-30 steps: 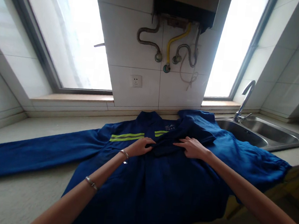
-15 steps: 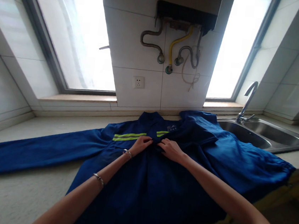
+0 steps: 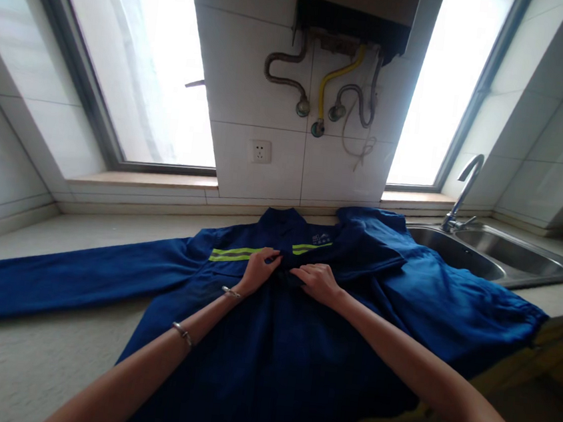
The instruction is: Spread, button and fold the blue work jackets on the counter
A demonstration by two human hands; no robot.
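Note:
A blue work jacket (image 3: 226,353) with yellow-green reflective stripes lies spread on the countertop, its collar toward the wall. One sleeve stretches out to the left; a second bundle of blue cloth (image 3: 453,296) lies on the right side. At the jacket's front opening, just below the stripes, my left hand (image 3: 259,268) pinches the cloth edge between thumb and fingers. Close beside it, my right hand (image 3: 318,281) has its fingers curled and closed on the facing edge of the front. Any button there is too dark and small to make out.
A steel double sink (image 3: 518,256) with a tap (image 3: 463,190) is set into the counter (image 3: 3,370) at right. On the tiled wall are a socket (image 3: 260,151), hoses and a water heater (image 3: 355,11). Bright windows flank it.
My left hand has shifted slightly left and up along the front opening. My right hand has stayed nearly in place, and more of the right stripe shows.

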